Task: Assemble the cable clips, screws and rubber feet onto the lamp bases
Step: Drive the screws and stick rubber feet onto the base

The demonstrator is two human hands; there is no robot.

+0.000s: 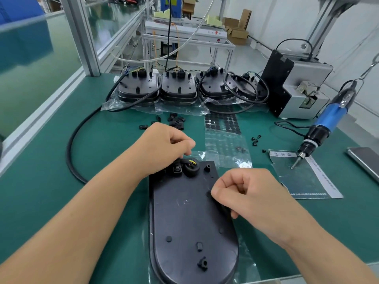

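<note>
- We're curling our left hand [164, 146] over the far end of the lamp base [190, 218], fingertips bent down by the round cable grommet [191, 166]. Can't tell if it's actually pinching anything there.
- We're keeping our right hand [244, 193] curled in a loose fist on the base's right edge, fingertips pressing at the rim. Maybe seating a rubber foot, but nothing visible in the grip.
- Base is lying underside up between both hands, on a clear plastic bag [248, 269]. One cable clip [203, 263] is sitting near its close end.
- Supplies are lying beyond the hands: loose cable clips [176, 120] past the left hand, sheet of rubber feet [222, 121] past the right, screws [256, 140] further right.
- Electric screwdriver [320, 130] is hanging right of the right hand, bit touching a printed sheet [307, 177].
- Risks, in our judgement: base is sitting on slick plastic, so uneven pressing could slide or twist it. A foot pressed off-centre may not stick. The black cable [71, 144] looping left could drag on the base.
- More lamp bases [178, 87] are standing in a row at the far side of the green bench mat [41, 201], beside a grey machine [297, 87].
- Room is looking like a factory line w/ aluminium frames, glass panels, cardboard boxes at the back.
</note>
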